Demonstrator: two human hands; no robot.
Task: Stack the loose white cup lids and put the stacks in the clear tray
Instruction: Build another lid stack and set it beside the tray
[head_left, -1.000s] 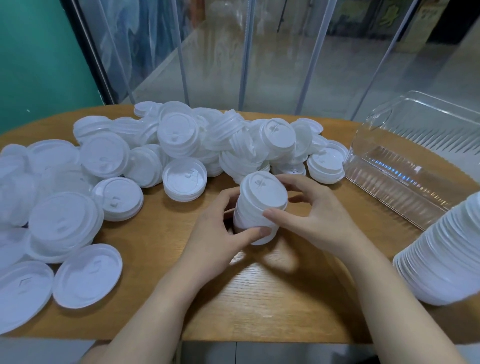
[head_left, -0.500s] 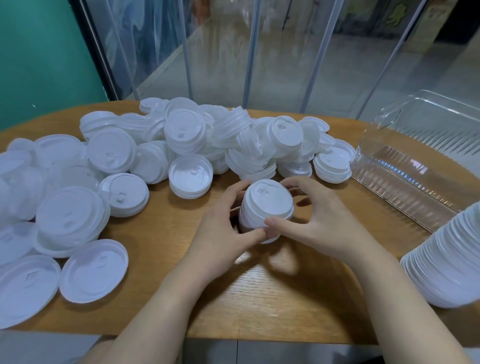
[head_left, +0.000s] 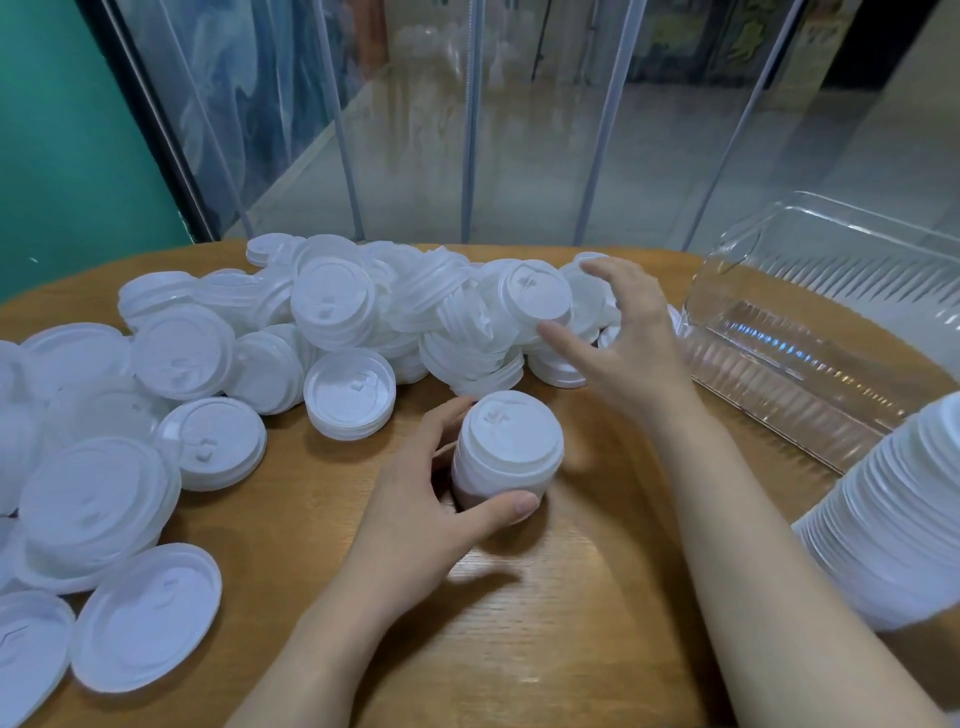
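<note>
A short stack of white lids (head_left: 506, 449) stands on the wooden table (head_left: 571, 623) near its middle. My left hand (head_left: 415, 514) wraps around that stack, thumb in front and fingers behind. My right hand (head_left: 618, 338) hovers open, fingers spread, over the right end of the heap of loose white lids (head_left: 363, 312), close to a tilted lid stack (head_left: 535, 296). The clear tray (head_left: 810, 332) sits at the right and holds no lids.
A tall stack of lids (head_left: 893, 525) lies at the right edge, in front of the tray. Larger lids (head_left: 98, 509) are spread over the left of the table. Behind the table hang clear plastic strips, with a green wall at the left.
My right hand has let go of the short stack and moved up and away to the heap. My left hand has stayed on the stack.
</note>
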